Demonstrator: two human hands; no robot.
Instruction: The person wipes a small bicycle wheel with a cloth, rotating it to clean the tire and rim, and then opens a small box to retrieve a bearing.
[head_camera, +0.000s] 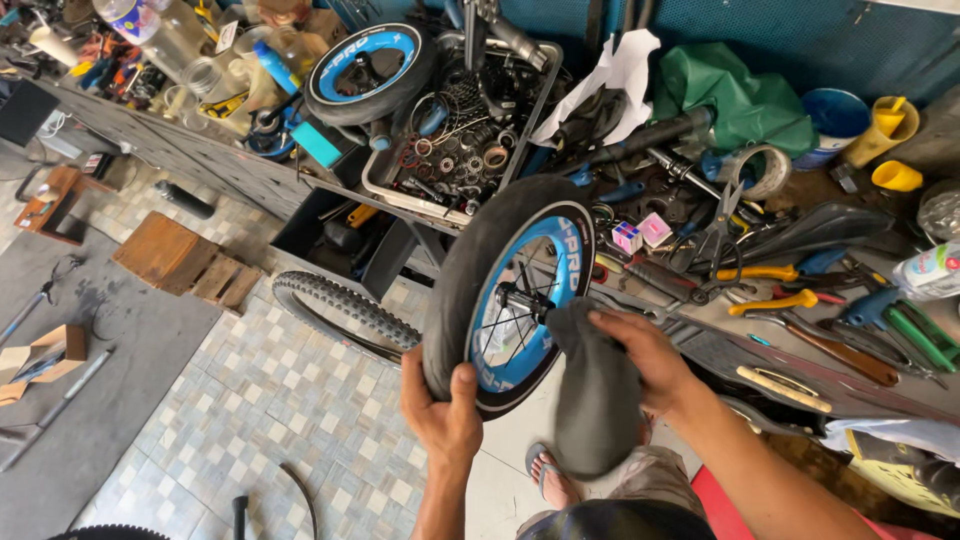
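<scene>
Left hand (443, 412) is clamped on the tyre of the small wheel (510, 290), thumb over the tread and fingers wrapped behind, at the wheel's lower edge, so the wheel stands upright and tilted toward the camera with its hub side open. Right hand (640, 355) sits just right of the hub, fingers closed on a grey rag (595, 400), bunching its top end against the axle area; the rest of the rag hangs slack below the hand (likely why the wheel is held off the bench: both faces reachable, spokes free). Blue rim and black spokes face the right hand; the rag touches the hub, the palm does not. Below the wheel, a foot in a sandal (548, 470) on the tiled floor. Left of the wheel, a knobby tyre (345, 312) leans near the bench. Right of it, the workbench (790, 360) with pliers, cutters and loose tools. Beyond the wheel, a tray of small parts (460, 150), then a second blue-rimmed wheel (368, 68) lying further back.
</scene>
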